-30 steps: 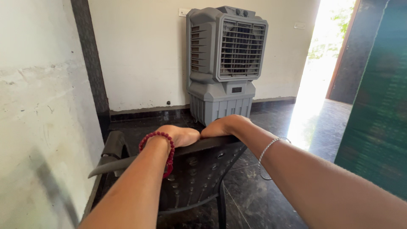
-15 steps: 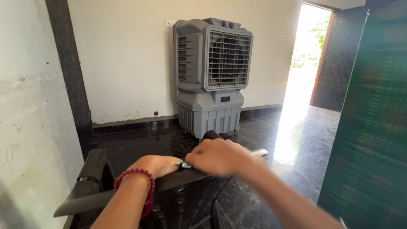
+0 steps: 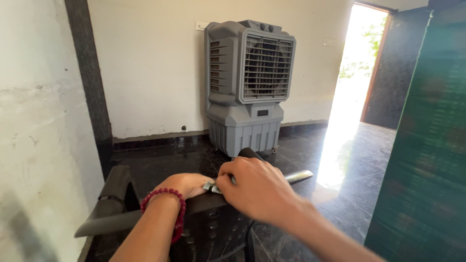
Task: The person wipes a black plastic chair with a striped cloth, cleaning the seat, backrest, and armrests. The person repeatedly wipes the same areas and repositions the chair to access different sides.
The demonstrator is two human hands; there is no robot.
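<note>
Room: pale plastered walls, a dark polished stone floor (image 3: 349, 160) and an open doorway (image 3: 357, 63) at the far right with bright daylight pouring in.
Back wall: a tall grey air cooler (image 3: 250, 87) stands on the floor against it, grille facing me.
Right edge: a dark green panel (image 3: 427, 136) fills that side, blurred.
Chair: a dark plastic chair (image 3: 160, 216) stands just below me with its back toward me; its top rail runs under both my hands and one armrest sticks out to the left.
Left hand (image 3: 182, 187): it rests on the chair's top rail with a red bead bracelet (image 3: 170, 208) on the wrist. Its fingers curl over the rail's far side, so I cannot tell how tightly they close.
Right hand (image 3: 255, 187): it lies over the rail just beside my left hand, fingers bent narrow and pinching a small shiny metal piece (image 3: 209, 186) between the two hands.
Metal piece: it sits at the top of the chair back, touching my right fingertips and close against my left hand; what it is I cannot tell.
Armrest tip: a glossy grey end (image 3: 298, 176) pokes out beyond my right hand.
</note>
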